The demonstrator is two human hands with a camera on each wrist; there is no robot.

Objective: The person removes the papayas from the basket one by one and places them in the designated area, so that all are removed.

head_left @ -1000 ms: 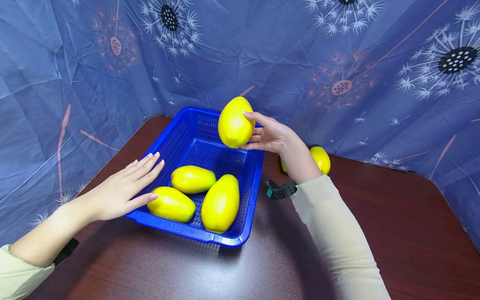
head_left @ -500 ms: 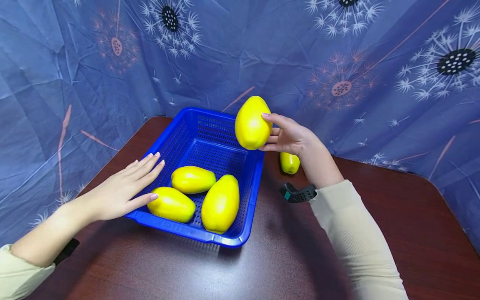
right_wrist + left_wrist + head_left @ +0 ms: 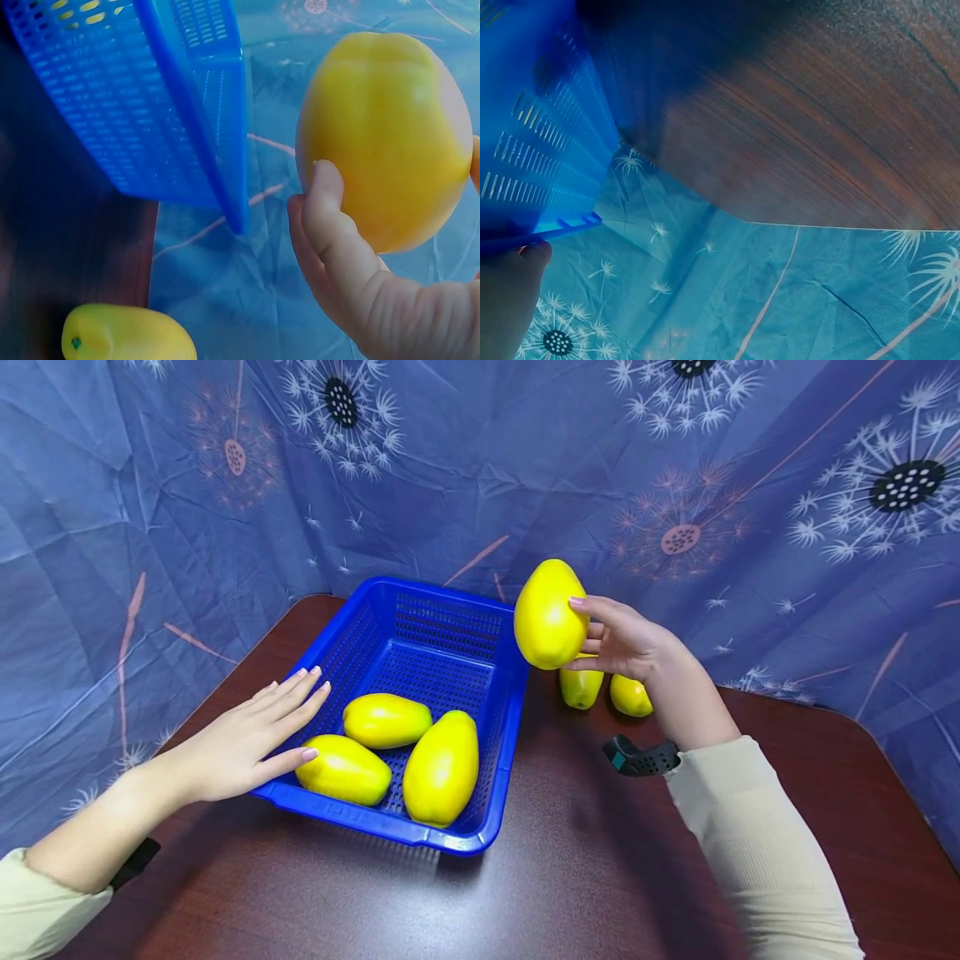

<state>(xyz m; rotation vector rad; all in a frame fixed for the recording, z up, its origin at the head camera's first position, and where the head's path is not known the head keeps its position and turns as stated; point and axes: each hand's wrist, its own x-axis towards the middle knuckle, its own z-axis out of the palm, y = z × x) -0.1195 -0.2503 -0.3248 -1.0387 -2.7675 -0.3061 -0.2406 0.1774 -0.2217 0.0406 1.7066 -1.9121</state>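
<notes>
A yellow papaya (image 3: pixel 551 614) is up in the air just off the back right corner of the blue basket (image 3: pixel 512 727). My right hand (image 3: pixel 626 639) grips it from its right side, thumb and fingers spread around it; the right wrist view shows the papaya (image 3: pixel 382 142) large in the grasp. With fingers straight, my left hand (image 3: pixel 240 743) rests along the basket's left rim. In the left wrist view, a fingertip (image 3: pixel 534 259) meets the rim. Three more papayas lie in the front half of the basket: one at left (image 3: pixel 342 768), one behind it (image 3: pixel 386 720), one at right (image 3: pixel 441 768).
Behind the right hand, a papaya (image 3: pixel 580 687) and another yellow fruit (image 3: pixel 632 695), partly covered by the hand, lie on the dark wooden table (image 3: pixel 540 877). A blue cloth with dandelion prints (image 3: pixel 450 460) hangs along the table's back and left edges.
The right hand has carried the papaya rightward, from above the basket to beyond its right rim. Fruits on the table behind the arm have come into view. The left hand stays put.
</notes>
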